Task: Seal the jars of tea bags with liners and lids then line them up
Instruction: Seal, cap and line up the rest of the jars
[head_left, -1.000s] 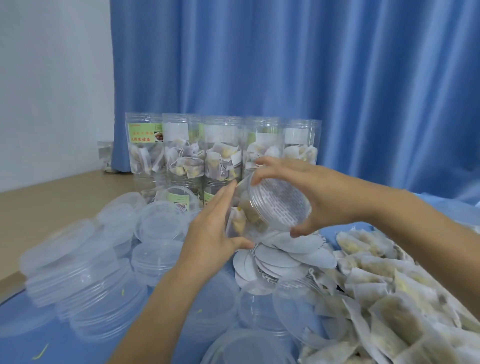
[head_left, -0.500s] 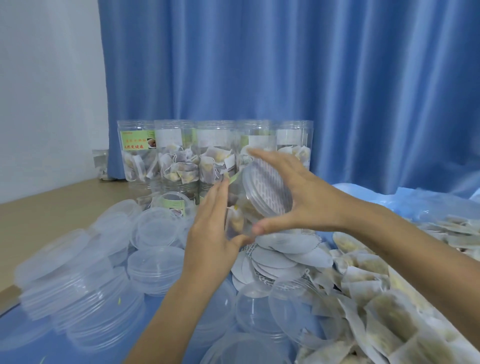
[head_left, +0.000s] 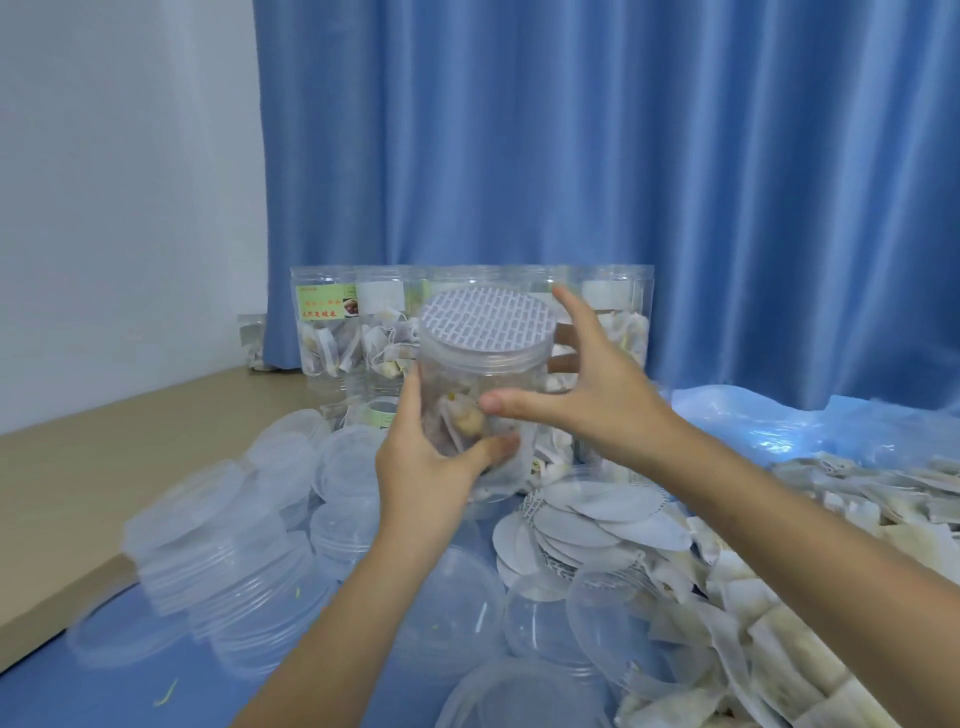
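Observation:
A clear plastic jar of tea bags (head_left: 483, 379) is held upright in mid-air at the centre. My left hand (head_left: 431, 473) grips its lower body. A clear lid with a white patterned liner (head_left: 485, 322) under it sits on top. My right hand (head_left: 602, 405) is at the jar's right side with fingers spread, thumb across the front and index finger up by the lid rim. Behind the held jar, a row of filled jars (head_left: 332, 332) stands against the curtain.
Stacks of clear lids (head_left: 218, 545) lie at the left and front on the blue cloth. A fan of white round liners (head_left: 587, 525) lies below the jar. A heap of loose tea bags (head_left: 805, 597) fills the right. A wooden floor strip (head_left: 104, 441) runs along the left.
The jar has gone from lying tilted with its lid facing me to upright. My right hand has opened off the lid and now sits beside the jar.

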